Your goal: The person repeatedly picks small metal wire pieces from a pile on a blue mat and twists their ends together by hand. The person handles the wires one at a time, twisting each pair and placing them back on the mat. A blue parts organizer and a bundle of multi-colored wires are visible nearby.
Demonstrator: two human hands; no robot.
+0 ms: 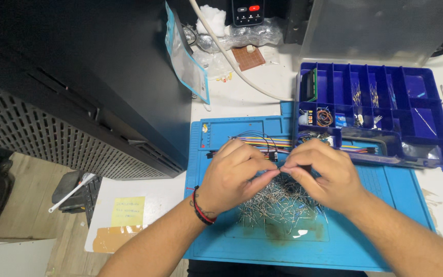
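Both hands pinched on one thin wire-leaded part, above the pile.
Left hand (pixel 232 177) & right hand (pixel 320 174) meet fingertip to fingertip, prob. gripping a small metal-leaded component (pixel 281 169), too tiny to be sure. Risk: it slips into the loose heap of silvery leaded parts (pixel 280 202) on the blue silicone work mat (pixel 385 205), or a wrist snags the multicoloured jumper wires (pixel 262 141) by the blue compartment box (pixel 426 102).

White table (pixel 262 95); blue mat (pixel 385 205), blue compartment box (pixel 437 149), yellow note (pixel 127 211)
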